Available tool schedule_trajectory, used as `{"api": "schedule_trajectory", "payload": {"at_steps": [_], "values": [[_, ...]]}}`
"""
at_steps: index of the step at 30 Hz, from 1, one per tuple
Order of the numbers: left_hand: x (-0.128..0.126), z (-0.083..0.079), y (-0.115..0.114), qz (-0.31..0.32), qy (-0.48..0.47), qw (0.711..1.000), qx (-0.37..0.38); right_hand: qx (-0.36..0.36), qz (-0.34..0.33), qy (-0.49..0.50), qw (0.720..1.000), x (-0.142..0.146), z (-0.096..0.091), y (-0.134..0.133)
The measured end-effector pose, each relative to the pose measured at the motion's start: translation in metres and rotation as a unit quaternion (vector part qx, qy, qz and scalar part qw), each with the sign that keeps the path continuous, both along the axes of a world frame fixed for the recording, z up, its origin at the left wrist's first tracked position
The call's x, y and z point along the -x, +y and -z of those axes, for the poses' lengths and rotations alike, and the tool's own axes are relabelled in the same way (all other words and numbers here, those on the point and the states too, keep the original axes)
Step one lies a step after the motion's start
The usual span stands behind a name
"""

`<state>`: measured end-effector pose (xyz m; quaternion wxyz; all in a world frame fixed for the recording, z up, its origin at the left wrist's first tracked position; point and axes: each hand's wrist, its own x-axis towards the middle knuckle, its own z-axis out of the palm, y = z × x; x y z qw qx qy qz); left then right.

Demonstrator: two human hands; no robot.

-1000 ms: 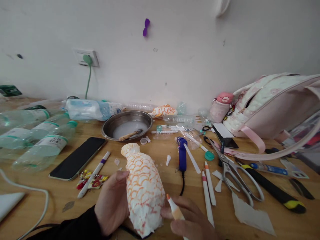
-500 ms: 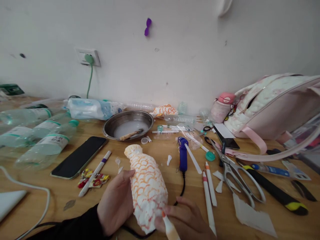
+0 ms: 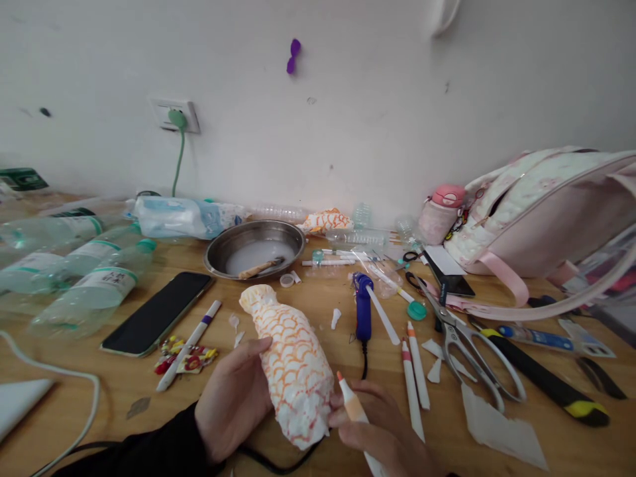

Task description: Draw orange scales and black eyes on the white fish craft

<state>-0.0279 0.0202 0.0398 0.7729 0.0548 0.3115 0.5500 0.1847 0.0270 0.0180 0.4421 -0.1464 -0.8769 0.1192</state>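
Fish (image 3: 293, 371) and pen (image 3: 354, 407): since half a second ago the fish's lower end has swung up and rightward; the pen's tip has lifted off the lower end to stand beside the fish's right edge.
Left hand (image 3: 236, 397): curled round the fish's left side, thumb on top.
Right hand (image 3: 382, 424): pinching the pen, fingertips at the fish's lower right edge.
Fish count: two; one between the hands, a second fish (image 3: 328, 220) far beyond them.
Loose pens nearby: three; two white pens (image 3: 420, 368) just right of the right hand, one purple-banded pen (image 3: 189, 344) beyond the left.
Bowl: one bowl (image 3: 218, 250), ahead of the left hand, one brush (image 3: 261, 267) inside.
Glue gun: one glue gun (image 3: 364, 311), just beyond the right hand.
Black cord (image 3: 278, 468): passing below the fish, between the hands.
Right of the right hand: one large pair of scissors (image 3: 460, 331), one cutter (image 3: 541, 374).
Bottles (image 3: 102, 288): several, left of the left hand; overlapping, count unclear.
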Motion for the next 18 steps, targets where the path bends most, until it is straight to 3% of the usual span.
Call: {"api": "schedule_trajectory", "payload": {"at_steps": [3, 8, 18], "values": [[0.000, 0.001, -0.001, 0.004, 0.017, 1.000, 0.005, -0.009, 0.027, 0.022, 0.999, -0.003, 0.000, -0.001], [-0.002, 0.000, -0.001, -0.010, 0.024, 1.000, 0.016, -0.116, 0.017, -0.057, 0.992, -0.005, -0.009, 0.000], [-0.003, -0.004, 0.000, -0.037, -0.029, 0.998, 0.048, -0.056, 0.089, 0.003, 0.994, 0.000, 0.001, 0.004]]}}
